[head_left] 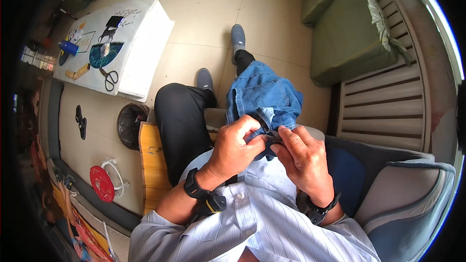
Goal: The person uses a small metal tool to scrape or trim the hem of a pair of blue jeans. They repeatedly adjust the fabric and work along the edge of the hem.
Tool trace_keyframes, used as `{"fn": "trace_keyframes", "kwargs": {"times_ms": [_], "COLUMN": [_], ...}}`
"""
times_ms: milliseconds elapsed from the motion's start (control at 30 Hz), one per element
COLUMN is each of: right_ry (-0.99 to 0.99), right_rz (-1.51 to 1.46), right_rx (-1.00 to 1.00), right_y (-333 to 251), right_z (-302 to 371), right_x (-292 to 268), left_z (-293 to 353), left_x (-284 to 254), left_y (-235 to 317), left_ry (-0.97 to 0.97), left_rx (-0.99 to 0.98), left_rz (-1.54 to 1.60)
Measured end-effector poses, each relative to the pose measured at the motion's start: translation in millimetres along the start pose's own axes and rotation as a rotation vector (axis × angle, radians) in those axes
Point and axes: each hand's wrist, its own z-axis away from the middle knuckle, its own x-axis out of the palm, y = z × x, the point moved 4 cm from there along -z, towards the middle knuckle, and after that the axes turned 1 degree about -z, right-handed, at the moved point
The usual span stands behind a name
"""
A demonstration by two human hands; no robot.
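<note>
A blue denim garment (pixel 264 90) lies bunched over my right thigh and knee, its near end gathered up between my hands. My left hand (pixel 235 148) is closed, thumb and fingers pinching the dark folded edge of the denim. Opposite it, my right hand (pixel 301 157) grips the same edge with bent fingers, close to the left fingertips. Between them the cloth shows a lighter blue patch and a dark inner side. Whether something small is also held there, the fingers hide.
Left stands a white covered table (pixel 138 51) with scissors (pixel 109 78), a blue cylinder (pixel 68 47) and a beige-handled object (pixel 77 72). Below it are a dark waste bin (pixel 127 126), black slippers (pixel 80 122) and a red round stool (pixel 102 184). Green-covered cushions (pixel 349 39) rest on a slatted bench (pixel 383 111) at right.
</note>
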Motion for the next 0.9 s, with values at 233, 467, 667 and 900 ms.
{"fn": "trace_keyframes", "kwargs": {"times_ms": [233,467,667,900], "right_ry": [0.015,0.023,0.023,0.033], "right_rz": [0.033,-0.057,-0.055,-0.049], "right_rx": [-0.02,0.004,0.005,-0.014], "right_y": [4.1,8.7,9.2,13.5], "right_z": [-1.0,-1.1,-1.7,-0.9], "right_x": [4.4,5.6,6.1,8.0], "left_z": [-1.1,-0.8,0.2,-0.2], "left_x": [1.1,2.0,1.1,-1.2], "left_y": [1.4,-4.7,-6.9,-4.1], "left_ry": [-0.01,-0.017,-0.016,-0.035], "left_rx": [0.019,-0.022,-0.074,-0.096], "left_rz": [-0.017,0.001,0.057,0.09]}}
